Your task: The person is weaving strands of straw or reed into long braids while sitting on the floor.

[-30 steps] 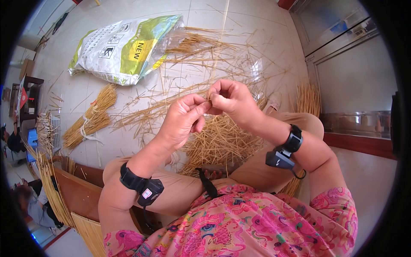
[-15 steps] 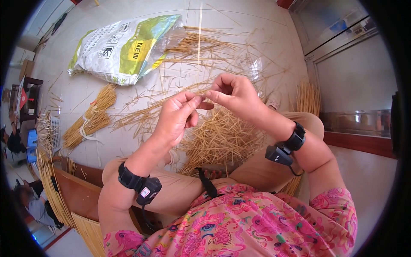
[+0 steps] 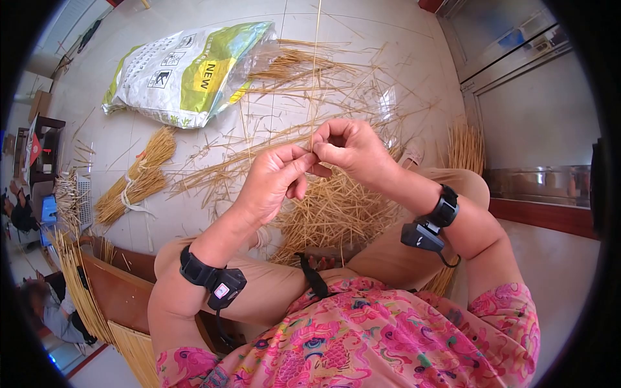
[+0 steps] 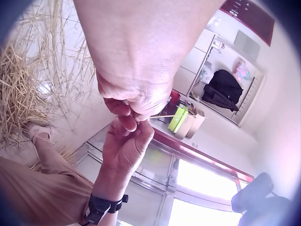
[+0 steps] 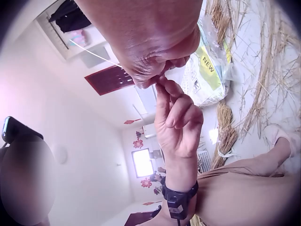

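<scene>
A thin straw stalk (image 3: 315,71) rises away from my fingertips in the head view. It also shows as a pale line (image 5: 94,54) in the right wrist view. My left hand (image 3: 272,181) pinches the stalk's near end between thumb and forefinger. Right against it, my right hand (image 3: 356,154) pinches the same end, thumb and forefinger meeting. The fingertips of both hands come together and hide the stalk's tip. Below them, a heap of cut straw pieces (image 3: 339,213) lies on the floor between the legs.
A white and green sack (image 3: 174,77) lies ahead, straw spilling from its mouth (image 3: 284,64). Tied straw bundles (image 3: 139,174) lie to the left, near a wooden bench (image 3: 119,291). More straw (image 3: 466,150) stands by the metal-framed doors (image 3: 537,116) at right. Loose stalks litter the tiles.
Half a second ago the fingertips were slightly apart, with the right fingers more spread; now they meet again. The stalk's far part has swung left, then partway back right.
</scene>
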Available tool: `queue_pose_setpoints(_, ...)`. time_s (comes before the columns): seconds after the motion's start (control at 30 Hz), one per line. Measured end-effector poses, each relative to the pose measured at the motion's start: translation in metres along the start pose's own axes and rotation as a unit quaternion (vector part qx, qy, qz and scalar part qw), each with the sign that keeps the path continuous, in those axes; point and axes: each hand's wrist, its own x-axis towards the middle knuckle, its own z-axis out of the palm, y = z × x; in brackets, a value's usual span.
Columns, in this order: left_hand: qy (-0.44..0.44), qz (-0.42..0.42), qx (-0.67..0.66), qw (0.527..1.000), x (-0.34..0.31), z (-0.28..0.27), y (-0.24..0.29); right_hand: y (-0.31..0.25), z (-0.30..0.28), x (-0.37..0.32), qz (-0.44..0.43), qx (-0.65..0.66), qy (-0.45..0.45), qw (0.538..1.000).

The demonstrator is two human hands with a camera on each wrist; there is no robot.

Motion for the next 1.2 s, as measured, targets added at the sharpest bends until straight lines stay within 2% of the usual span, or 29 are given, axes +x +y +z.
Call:
queue_pose_setpoints(0.27,-0.016,-0.004,-0.004,1.0,-0.001,0.001,0.0,0.002,-0.001,-0.001,0.031,0.079,-0.029,0.996)
queue_pose_setpoints(0.37,-0.005,-0.004,0.001,1.0,-0.001,0.0,0.003,0.001,0.001,0.0,-0.015,0.054,0.008,0.998)
queue_pose_setpoints(0.57,0.011,-0.003,0.029,1.0,-0.001,0.002,0.002,-0.001,0.0,0.001,-0.021,-0.051,0.03,0.998)
queue_pose_setpoints(0.67,0.012,-0.006,0.034,0.999,-0.001,0.002,0.001,-0.002,0.001,0.0,-0.012,-0.06,0.034,0.998)
queue_pose_setpoints(0.9,0.002,0.005,0.028,1.0,-0.001,0.003,0.0,0.006,0.0,0.002,-0.015,0.005,0.013,1.0)
queue_pose_setpoints(1.07,0.06,0.034,0.005,0.998,0.0,0.001,-0.005,0.005,0.008,-0.001,-0.021,0.022,0.049,0.998)
queue_pose_setpoints(1.17,0.087,0.036,-0.011,0.995,0.002,-0.001,-0.004,0.013,0.001,0.003,-0.097,-0.1,0.056,0.989)
queue_pose_setpoints(1.2,0.095,0.034,-0.016,0.995,0.003,-0.002,-0.004,0.005,-0.002,0.002,-0.049,-0.133,0.012,0.99)
